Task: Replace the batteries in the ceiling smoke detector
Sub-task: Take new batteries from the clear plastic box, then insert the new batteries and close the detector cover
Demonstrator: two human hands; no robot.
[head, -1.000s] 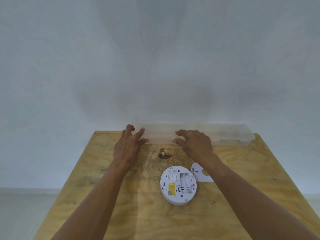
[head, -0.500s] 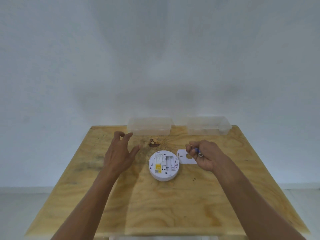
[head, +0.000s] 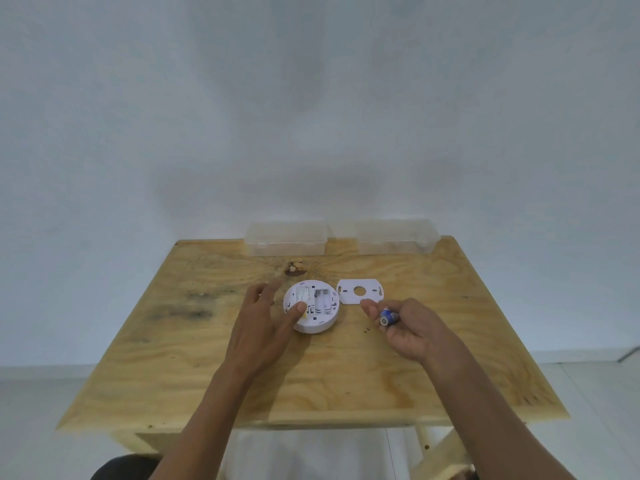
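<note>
The round white smoke detector (head: 317, 311) lies back side up near the middle of the wooden table (head: 311, 375), its battery bay uncovered and looking empty. My left hand (head: 265, 318) rests beside its left edge with fingers spread, the thumb lying on the detector's yellow label. The white mounting plate (head: 360, 291) lies flat just right of the detector. My right hand (head: 407, 325) hovers in front of the plate, closed around blue batteries (head: 388, 317), whose metal end faces me.
Two clear plastic boxes, the left box (head: 286, 239) and the right box (head: 396, 237), stand at the table's far edge against the white wall. A dark knot (head: 295, 268) marks the wood behind the detector.
Both hands pulled back from the clear boxes. The right hand now holds blue batteries, and the left hand has settled on the detector. The camera moved back, so the table looks smaller.
</note>
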